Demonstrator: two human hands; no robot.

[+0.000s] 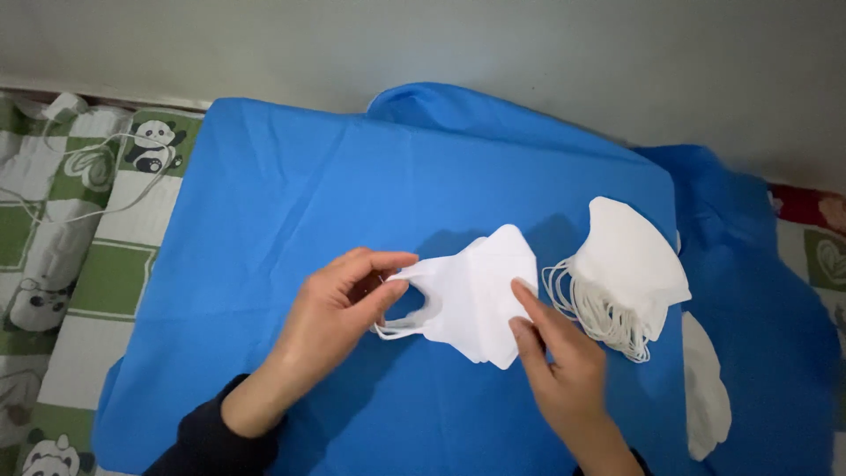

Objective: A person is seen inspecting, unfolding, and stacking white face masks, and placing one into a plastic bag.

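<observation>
1. A folded white face mask (476, 295) lies on a blue cloth (291, 194), held between the person's two hands. It looks flattened, with its halves laid one on the other and its fold pointing away from the person.

2. The left hand (339, 304) pinches the mask's ear loop (407, 324) between thumb and forefinger at the near left end, pulling the loop out to the side. The other fingers are curled loosely.

3. The right hand (564, 366) presses its forefinger and thumb flat on the right edge of the mask, pinning it to the cloth. It does not grip anything.

4. Judging by how things lie, this mask seems partly handled: it is folded, but the hands have not let it go and it has not joined the others.

5. Just right of the right hand's fingertips sits a stack of white masks (630, 269), folded the same way, with their ear loops (595, 313) fanned out toward the person. The stack suggests several pieces are already done.

6. Further right, beside the right wrist, one more white piece (705, 388) lies flat and alone on the cloth; what it is cannot be told for sure.

7. Well left of the left hand, beyond the cloth's edge, is a green and white panda-print sheet (97, 282) with a thin white cord (106, 172) on it.

8. Nothing lies between the held mask and the stack.
</observation>
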